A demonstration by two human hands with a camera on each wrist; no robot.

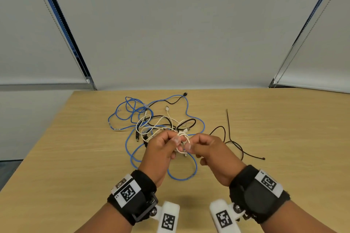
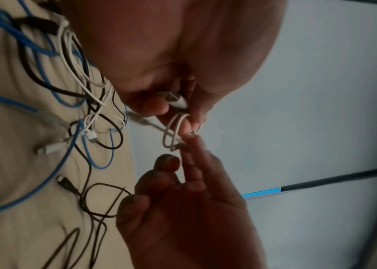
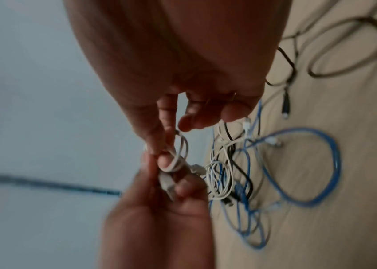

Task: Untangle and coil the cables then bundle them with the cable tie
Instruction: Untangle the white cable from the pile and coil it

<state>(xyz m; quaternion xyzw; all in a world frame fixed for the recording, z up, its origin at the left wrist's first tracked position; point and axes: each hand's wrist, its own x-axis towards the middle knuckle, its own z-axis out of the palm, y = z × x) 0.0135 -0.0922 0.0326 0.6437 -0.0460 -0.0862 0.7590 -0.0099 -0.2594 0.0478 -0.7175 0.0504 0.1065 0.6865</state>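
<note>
Above the near middle of the table (image 1: 284, 138), a small coil of white cable (image 1: 182, 141) is pinched between left hand (image 1: 161, 149) and right hand (image 1: 210, 149), while blue cable (image 1: 197, 117), black cable (image 1: 189, 123) and cable tie (image 1: 228, 121) lie untouched, most work seemingly remaining.

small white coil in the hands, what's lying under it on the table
Below the small white coil, held above the table by the left hand and right hand, run loops of the blue cable. The hands cover whatever else lies under them.
</note>
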